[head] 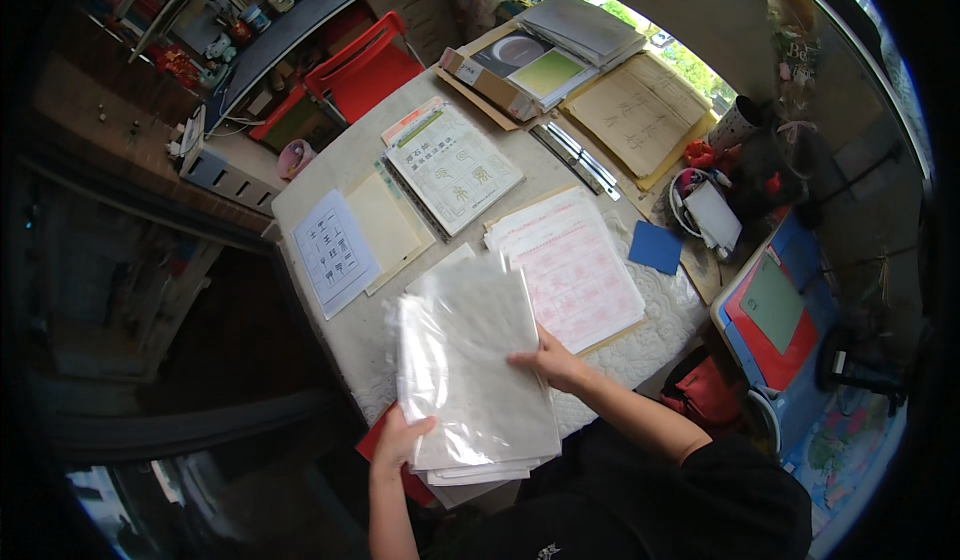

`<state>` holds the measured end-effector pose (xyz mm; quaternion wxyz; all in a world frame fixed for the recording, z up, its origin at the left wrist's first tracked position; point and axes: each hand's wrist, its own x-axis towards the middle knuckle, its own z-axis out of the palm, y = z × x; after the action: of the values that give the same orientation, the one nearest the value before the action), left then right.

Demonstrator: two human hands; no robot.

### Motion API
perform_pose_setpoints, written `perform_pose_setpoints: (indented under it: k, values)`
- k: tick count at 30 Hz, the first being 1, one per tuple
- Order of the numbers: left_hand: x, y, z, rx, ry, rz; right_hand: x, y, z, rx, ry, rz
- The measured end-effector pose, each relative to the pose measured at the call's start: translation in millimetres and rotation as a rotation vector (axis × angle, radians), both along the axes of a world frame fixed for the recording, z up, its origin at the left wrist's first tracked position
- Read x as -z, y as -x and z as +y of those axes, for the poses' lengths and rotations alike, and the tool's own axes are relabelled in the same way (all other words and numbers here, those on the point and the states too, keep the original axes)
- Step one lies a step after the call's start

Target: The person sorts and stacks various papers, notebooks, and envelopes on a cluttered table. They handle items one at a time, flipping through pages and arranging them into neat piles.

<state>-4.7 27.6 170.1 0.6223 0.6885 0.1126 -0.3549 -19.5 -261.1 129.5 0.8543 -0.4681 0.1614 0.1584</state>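
Between my two hands is a thick stack of papers in clear plastic sleeves (472, 372), held over the near edge of the table. My left hand (401, 436) grips its lower left side, thumb on top. On the right side, my right hand (551, 359) holds the edge with its thumb on the top sleeve. Beyond the stack lie sheets with pink writing grids (577, 275). A calligraphy book (457, 170) rests farther back, beside cream paper folders (382, 226). At the table's left edge is a white sheet with black characters (334, 252).
An open cardboard box (487, 87) with folders and a brown paper stack (637, 113) stand at the back. Metal rulers (577, 158), a blue square (655, 247) and a basket (705, 207) are on the right. A red folding chair (367, 64) is behind the table.
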Motion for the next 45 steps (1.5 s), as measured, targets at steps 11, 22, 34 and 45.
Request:
perform_pose_setpoints:
  k: [11, 22, 34, 45]
  values:
    - [17.0, 47.4, 20.4, -0.153, 0.192, 0.068, 5.8, 62.8, 9.8, -0.118, -0.06, -0.041]
    - [-16.9, 34.3, 14.3, -0.284, 0.139, -0.063, -7.5, 30.4, 11.2, -0.248, -0.057, -0.158]
    - [1.3, -51.8, -139.1, -0.365, 0.556, 0.177, -14.2, 2.9, -149.5, 0.252, -0.135, 0.114]
    - [68.2, -34.4, -249.1, -0.197, 0.365, 0.263, 86.6, -141.8, -427.9, 0.819, -0.099, -0.095]
